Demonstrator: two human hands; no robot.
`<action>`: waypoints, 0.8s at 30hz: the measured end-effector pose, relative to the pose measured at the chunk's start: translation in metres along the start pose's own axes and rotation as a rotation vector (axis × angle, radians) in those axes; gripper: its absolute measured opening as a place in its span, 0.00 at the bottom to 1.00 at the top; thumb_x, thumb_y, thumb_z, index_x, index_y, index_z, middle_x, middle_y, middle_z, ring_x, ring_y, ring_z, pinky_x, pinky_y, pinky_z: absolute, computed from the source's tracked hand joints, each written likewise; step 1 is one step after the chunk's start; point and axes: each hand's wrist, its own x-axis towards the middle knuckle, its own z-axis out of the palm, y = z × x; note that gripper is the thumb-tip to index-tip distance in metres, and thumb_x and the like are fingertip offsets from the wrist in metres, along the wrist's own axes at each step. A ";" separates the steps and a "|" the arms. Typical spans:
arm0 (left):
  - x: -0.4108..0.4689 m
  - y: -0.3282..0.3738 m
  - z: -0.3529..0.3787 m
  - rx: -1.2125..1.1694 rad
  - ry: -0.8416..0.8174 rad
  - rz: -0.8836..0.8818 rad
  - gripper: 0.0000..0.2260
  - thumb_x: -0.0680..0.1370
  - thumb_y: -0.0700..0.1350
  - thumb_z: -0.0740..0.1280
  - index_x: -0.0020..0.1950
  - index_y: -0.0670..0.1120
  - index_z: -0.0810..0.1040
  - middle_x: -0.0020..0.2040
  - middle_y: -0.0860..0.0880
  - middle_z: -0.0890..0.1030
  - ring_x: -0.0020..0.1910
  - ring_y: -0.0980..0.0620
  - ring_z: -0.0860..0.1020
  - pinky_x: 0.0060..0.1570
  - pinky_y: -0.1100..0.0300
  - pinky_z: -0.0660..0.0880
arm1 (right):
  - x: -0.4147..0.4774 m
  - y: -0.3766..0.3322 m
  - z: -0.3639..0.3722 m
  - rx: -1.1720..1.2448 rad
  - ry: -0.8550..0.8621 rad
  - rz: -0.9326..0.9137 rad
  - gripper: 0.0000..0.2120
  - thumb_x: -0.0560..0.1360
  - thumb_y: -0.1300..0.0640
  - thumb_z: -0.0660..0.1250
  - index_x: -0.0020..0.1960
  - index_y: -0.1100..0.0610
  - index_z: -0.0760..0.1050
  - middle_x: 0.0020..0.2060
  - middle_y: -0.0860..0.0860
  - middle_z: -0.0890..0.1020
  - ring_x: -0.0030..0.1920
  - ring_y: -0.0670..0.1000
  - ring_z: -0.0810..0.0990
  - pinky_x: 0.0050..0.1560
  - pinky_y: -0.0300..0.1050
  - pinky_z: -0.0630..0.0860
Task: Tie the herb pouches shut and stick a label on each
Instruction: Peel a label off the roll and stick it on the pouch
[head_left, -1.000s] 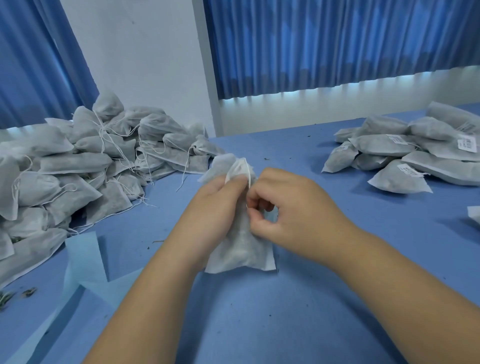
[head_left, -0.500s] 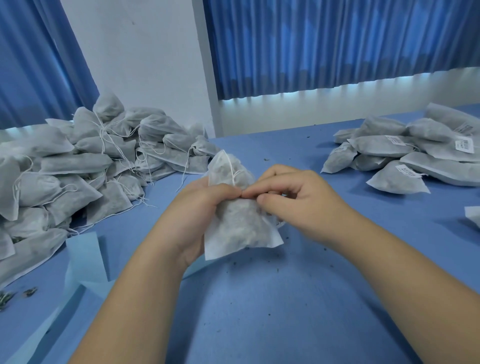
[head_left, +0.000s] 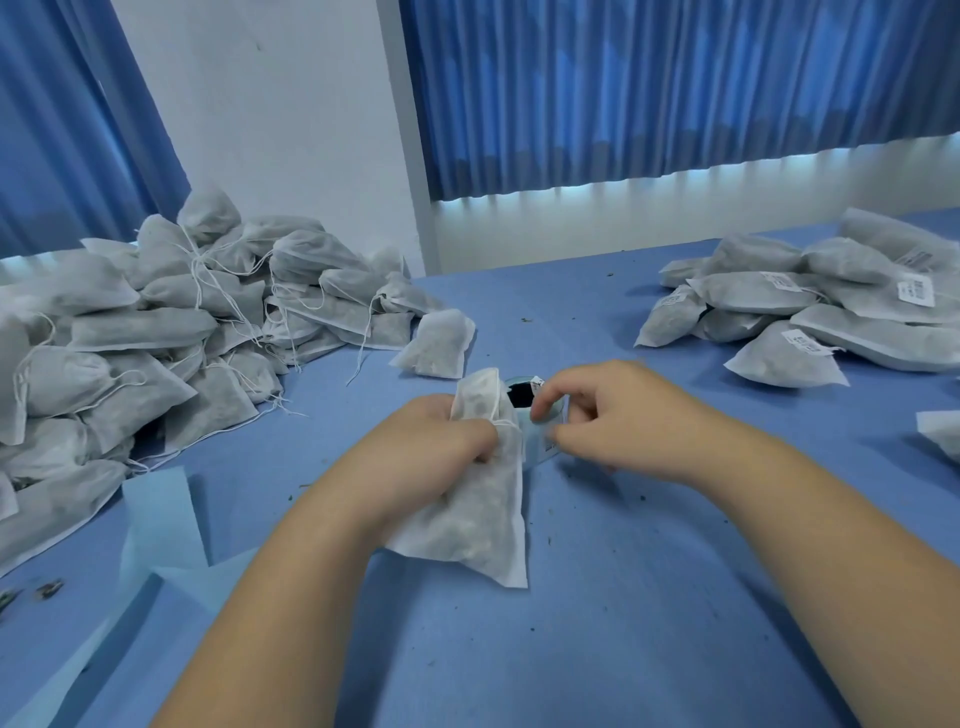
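1. Head view, the only one: my left hand (head_left: 441, 452) grips the pouch (head_left: 483, 514) at its gathered neck, fingers (head_left: 467, 441) curled tight round the fabric. The body of the pouch hangs below my fist in the middle of the table (head_left: 649, 623). I cannot tell whether its bottom corner touches the cloth.
2. My right hand (head_left: 618, 421) is just beside the neck, over the label roll (head_left: 522, 397), with index and thumb bent toward each other. The frame is blurred there, so I cannot tell whether they have a label pinched.
3. The pouch looks light and soft: thin non-woven fabric, loosely filled with dried herb, sagging and creasing under my grip. I judge it will fold, not resist, and the filling will shift if I squeeze low.
4. The thin white drawstring (head_left: 500, 415) at the neck looks slippery and easy to lose, so the neck is the place to hold. That keeps the mouth closed.
5. For the label I want a flat, taut patch on the side panel. Pressing onto loose wrinkles would likely leave it lifting.
6. At my left lies a heap of unlabelled pouches (head_left: 156, 332), with 1 loose pouch (head_left: 436, 345) near it. At my right is a stack of labelled pouches (head_left: 810, 312).
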 end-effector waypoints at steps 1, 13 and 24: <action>0.001 0.000 0.001 0.009 0.008 0.001 0.04 0.63 0.49 0.63 0.34 0.50 0.74 0.31 0.53 0.75 0.33 0.51 0.73 0.39 0.57 0.69 | 0.000 0.000 0.002 -0.011 -0.003 -0.011 0.10 0.70 0.61 0.66 0.42 0.45 0.77 0.25 0.41 0.76 0.24 0.40 0.73 0.32 0.37 0.73; 0.006 -0.007 0.008 0.105 -0.005 0.085 0.10 0.73 0.43 0.64 0.33 0.54 0.74 0.27 0.61 0.74 0.28 0.60 0.73 0.34 0.61 0.68 | 0.002 0.007 0.006 -0.090 -0.084 -0.074 0.06 0.71 0.59 0.68 0.42 0.48 0.79 0.31 0.45 0.82 0.27 0.40 0.78 0.36 0.36 0.75; 0.009 -0.010 0.005 0.145 0.046 0.083 0.08 0.73 0.43 0.64 0.34 0.53 0.73 0.25 0.62 0.73 0.24 0.64 0.71 0.25 0.68 0.65 | 0.003 0.004 0.012 -0.069 -0.055 -0.056 0.05 0.71 0.55 0.70 0.36 0.51 0.78 0.27 0.40 0.78 0.27 0.39 0.73 0.33 0.36 0.72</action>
